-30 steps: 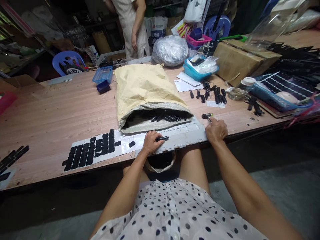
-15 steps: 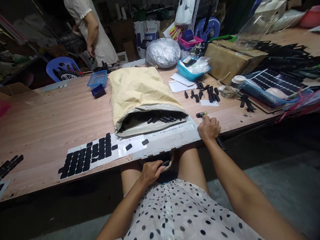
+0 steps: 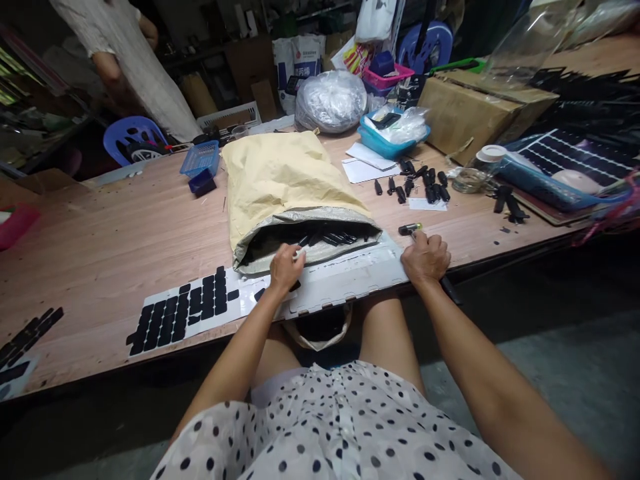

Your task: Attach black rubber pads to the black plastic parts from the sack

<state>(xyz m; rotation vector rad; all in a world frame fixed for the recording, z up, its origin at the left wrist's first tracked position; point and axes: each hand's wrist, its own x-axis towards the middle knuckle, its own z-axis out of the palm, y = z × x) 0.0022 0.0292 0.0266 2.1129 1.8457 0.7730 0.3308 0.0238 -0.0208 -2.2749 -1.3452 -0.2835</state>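
I am counting two hands of my own at the bench, the left hand (image 3: 286, 265) and the right hand (image 3: 425, 257), along with one yellow sack (image 3: 280, 177), one white panel (image 3: 350, 273), one sheet of black stickers (image 3: 185, 310) and one black-handled tool (image 3: 449, 291). Farther back I am seeing one cardboard box (image 3: 475, 107), one teal tray (image 3: 380, 141), one blue mesh basket (image 3: 203, 157), one dark-blue tub (image 3: 203, 182), one clear bag of white stuff (image 3: 330, 100), one tape roll (image 3: 491, 153), two paper sheets (image 3: 367, 163) and two blue plastic chairs (image 3: 131, 130). I am making out roughly a dozen loose black pieces (image 3: 415, 183), too bunched for an exact count, and one other person (image 3: 135, 73) standing.
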